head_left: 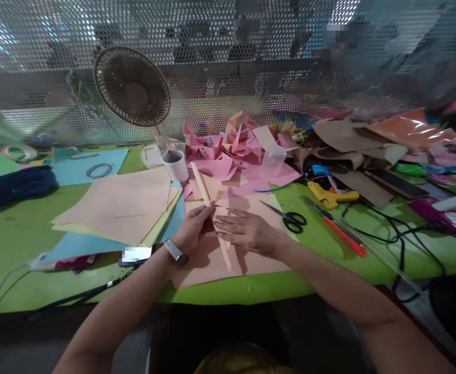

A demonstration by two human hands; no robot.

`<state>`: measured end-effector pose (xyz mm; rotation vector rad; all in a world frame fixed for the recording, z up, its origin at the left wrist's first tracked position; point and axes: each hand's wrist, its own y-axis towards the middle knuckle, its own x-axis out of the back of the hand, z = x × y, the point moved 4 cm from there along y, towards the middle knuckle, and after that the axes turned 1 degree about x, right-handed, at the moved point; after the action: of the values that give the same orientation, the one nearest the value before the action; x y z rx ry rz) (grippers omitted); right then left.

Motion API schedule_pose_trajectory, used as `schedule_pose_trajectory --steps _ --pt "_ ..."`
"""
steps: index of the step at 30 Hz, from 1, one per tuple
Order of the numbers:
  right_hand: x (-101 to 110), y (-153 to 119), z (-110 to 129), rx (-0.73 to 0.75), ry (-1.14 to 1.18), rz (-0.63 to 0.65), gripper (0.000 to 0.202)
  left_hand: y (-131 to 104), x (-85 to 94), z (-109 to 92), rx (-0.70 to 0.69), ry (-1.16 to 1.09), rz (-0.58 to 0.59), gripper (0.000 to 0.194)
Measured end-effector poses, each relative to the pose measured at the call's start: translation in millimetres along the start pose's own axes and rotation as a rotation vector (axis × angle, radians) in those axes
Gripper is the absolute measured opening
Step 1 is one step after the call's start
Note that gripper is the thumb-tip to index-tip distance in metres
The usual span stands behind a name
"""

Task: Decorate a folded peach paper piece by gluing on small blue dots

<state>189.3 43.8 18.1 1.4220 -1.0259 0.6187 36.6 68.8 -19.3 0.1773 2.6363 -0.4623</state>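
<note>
Both hands meet over a peach paper sheet [197, 262] on the green worktop [228, 295], about a narrow folded paper strip [201, 186] that runs obliquely from beside the white cup [175, 166] toward the near edge. The left hand [196, 222], with a wristband [175, 252] at its wrist, has its grip closed on the strip, thumb and fingertips pinched together at its middle. The right hand [247, 231] lies across the strip with fingers extended and slightly spread; whether its grip has hold of the paper cannot be told. To the right of this hand, black-handled scissors [290, 220] lie partly on the sheet, blades toward the upper left; beyond are a red utility knife [343, 235] and a yellow glue gun [331, 196]. Left of the hands, stacked peach sheets [119, 202] overlap yellow and blue paper. Behind the strip, pink folded paper pieces [228, 143] form a heap; a round fan [132, 87] stands at the rear left.
</note>
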Motion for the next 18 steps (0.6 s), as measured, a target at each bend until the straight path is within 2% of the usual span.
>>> schedule_pose_trajectory --steps 5,12,15,18 --pt "-3.2 -3.3 -4.8 -0.034 0.107 0.017 0.030 0.8 1.3 0.8 -0.009 0.011 -0.033 0.039" --pt "-1.8 -4.0 -6.3 -0.058 0.287 0.045 0.025 1.5 1.2 0.0 -0.042 -0.025 -0.022 0.041" --pt "-2.8 -2.9 -7.3 -0.124 0.376 -0.020 0.019 1.1 0.2 1.0 -0.058 -0.049 -0.027 0.040" --pt "-3.3 -2.1 -9.2 -0.222 0.405 -0.160 0.014 -0.4 -2.1 1.4 -0.062 -0.107 -0.030 0.034"
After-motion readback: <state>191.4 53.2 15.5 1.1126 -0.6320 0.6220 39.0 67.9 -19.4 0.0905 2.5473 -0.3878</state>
